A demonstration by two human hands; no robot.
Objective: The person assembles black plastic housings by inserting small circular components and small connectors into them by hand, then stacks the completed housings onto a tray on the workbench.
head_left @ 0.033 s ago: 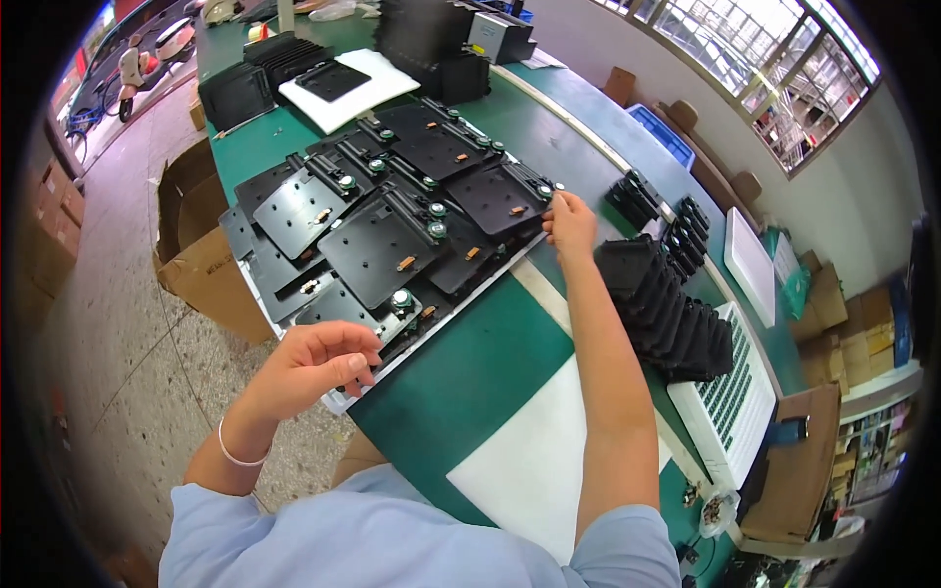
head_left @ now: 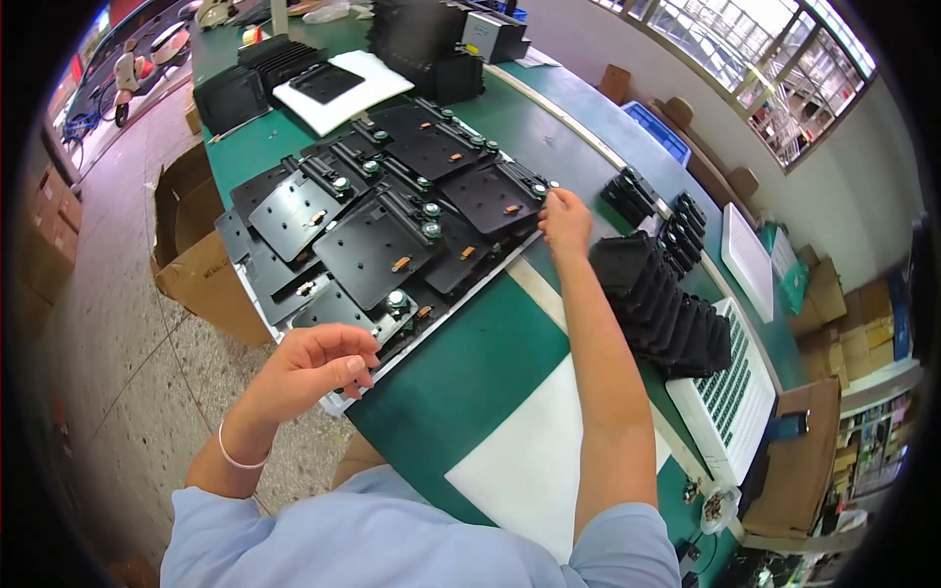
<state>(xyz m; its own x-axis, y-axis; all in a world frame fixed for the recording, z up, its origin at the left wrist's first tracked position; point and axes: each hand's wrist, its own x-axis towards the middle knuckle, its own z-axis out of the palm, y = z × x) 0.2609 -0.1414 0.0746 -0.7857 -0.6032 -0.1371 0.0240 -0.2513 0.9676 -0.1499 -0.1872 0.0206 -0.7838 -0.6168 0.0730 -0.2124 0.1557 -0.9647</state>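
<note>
Flat black metal plates [head_left: 377,250] lie overlapping in a pile on a white board [head_left: 431,328], each with a bar, a round silvery-green fitting and a small copper-coloured part. At the pile's right corner, my right hand [head_left: 566,227] is closed beside the round fitting [head_left: 539,190] of one black plate [head_left: 490,199]. A small shiny tip shows at its fingertips; what they pinch is too small to make out. Over the near corner of the board hovers my left hand [head_left: 319,365], its fingers loosely curved and the thumb apart, with nothing visible in it.
Right of my right arm stands a row of black parts [head_left: 652,304] near a white slotted tray [head_left: 730,392]. A white sheet [head_left: 520,446] lies on the green table [head_left: 461,372]. A cardboard box [head_left: 211,279] stands at the left; more black plates [head_left: 230,98] are stacked far left.
The whole scene sits slightly further left in the view. Both hands keep almost the same pose, and the plates lie as before.
</note>
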